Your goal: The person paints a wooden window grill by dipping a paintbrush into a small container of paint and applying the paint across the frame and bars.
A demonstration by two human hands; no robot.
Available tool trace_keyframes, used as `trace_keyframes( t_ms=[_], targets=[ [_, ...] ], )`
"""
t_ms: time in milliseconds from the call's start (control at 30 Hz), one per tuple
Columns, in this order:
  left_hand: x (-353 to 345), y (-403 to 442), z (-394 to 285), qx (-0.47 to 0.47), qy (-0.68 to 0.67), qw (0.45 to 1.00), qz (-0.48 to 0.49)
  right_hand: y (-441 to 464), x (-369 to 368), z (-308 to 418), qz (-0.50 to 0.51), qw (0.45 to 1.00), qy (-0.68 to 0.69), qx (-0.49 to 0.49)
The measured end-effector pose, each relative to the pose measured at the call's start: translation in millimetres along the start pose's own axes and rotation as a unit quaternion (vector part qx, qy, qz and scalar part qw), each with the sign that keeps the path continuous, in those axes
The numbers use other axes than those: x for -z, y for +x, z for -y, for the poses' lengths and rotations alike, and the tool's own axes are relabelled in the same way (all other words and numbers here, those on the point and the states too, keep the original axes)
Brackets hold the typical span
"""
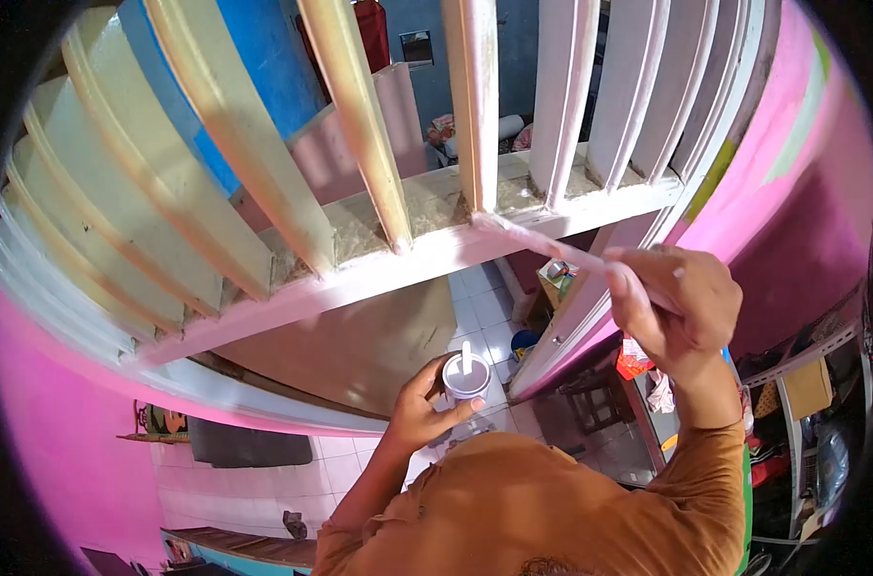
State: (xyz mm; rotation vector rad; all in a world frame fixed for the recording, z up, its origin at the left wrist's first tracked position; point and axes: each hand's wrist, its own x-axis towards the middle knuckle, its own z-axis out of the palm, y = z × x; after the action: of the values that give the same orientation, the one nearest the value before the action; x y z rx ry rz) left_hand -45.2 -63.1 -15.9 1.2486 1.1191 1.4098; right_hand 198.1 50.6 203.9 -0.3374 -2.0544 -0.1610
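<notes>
My right hand (681, 298) grips a thin brush (542, 242) with white paint on it. The brush tip touches the foot of a vertical slat (477, 115), where it meets the white crossbar (379, 259). Lower down, my left hand (422, 403) is wrapped round a small cup (467, 376) of white paint, with a pale stick standing in it. Slats on the right look white, while those on the left (240, 125) are cream-yellow. The crossbar's front face is white and its top ledge is brownish and dirty.
Pink walls (52, 422) flank the frame. Far below is a tiled floor (336, 466) with a dark grey mat (249, 444). A white shelf rack (792, 413) with assorted items stands at the right, beside a table with a red item (632, 360). A brown door panel (360, 341) is beneath the crossbar.
</notes>
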Motion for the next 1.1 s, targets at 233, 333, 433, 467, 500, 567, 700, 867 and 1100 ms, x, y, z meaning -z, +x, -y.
trace_keyframes(
  t_ms=[233, 333, 433, 467, 500, 567, 700, 867, 1100],
  targets=[
    [3.0, -2.9, -4.4, 0.003, -0.011, 1.0, 0.007, 21.2, 6.1, 7.9, -0.087, 0.99, -0.108, 0.038],
    [1.3, -3.9, -4.9, 0.005, -0.019, 1.0, -0.006, 12.7, 6.3, 17.0, -0.011, 0.993, -0.101, 0.055],
    [4.3, -4.7, -5.8, 0.011, -0.017, 1.0, 0.001, 12.0, 1.5, 14.9, 0.035, 0.989, -0.129, 0.065],
    [5.1, -4.5, -0.8, 0.01, -0.02, 1.0, 0.0, 14.2, 1.4, 12.9, 0.043, 0.986, -0.148, 0.067],
    [5.8, -5.2, 0.7, 0.01, -0.027, 1.0, 0.0, 17.8, 1.2, 12.5, 0.004, 0.99, -0.132, 0.053],
    [7.2, -4.8, 2.0, 0.0, 0.009, 1.0, -0.007, 23.5, 4.5, 11.6, -0.068, 0.992, -0.101, 0.031],
    [9.2, -3.7, 2.3, -0.011, 0.007, 1.0, -0.009, 21.5, 24.5, 25.3, -0.033, 0.995, -0.075, 0.052],
    [13.4, -5.7, 8.1, -0.005, 0.002, 1.0, -0.009, 22.8, 22.4, 31.4, 0.093, 0.985, -0.101, 0.103],
    [18.2, -4.7, 9.2, 0.0, 0.007, 1.0, 0.006, 23.0, 9.7, 20.2, 0.137, 0.973, -0.113, 0.145]
  ],
)
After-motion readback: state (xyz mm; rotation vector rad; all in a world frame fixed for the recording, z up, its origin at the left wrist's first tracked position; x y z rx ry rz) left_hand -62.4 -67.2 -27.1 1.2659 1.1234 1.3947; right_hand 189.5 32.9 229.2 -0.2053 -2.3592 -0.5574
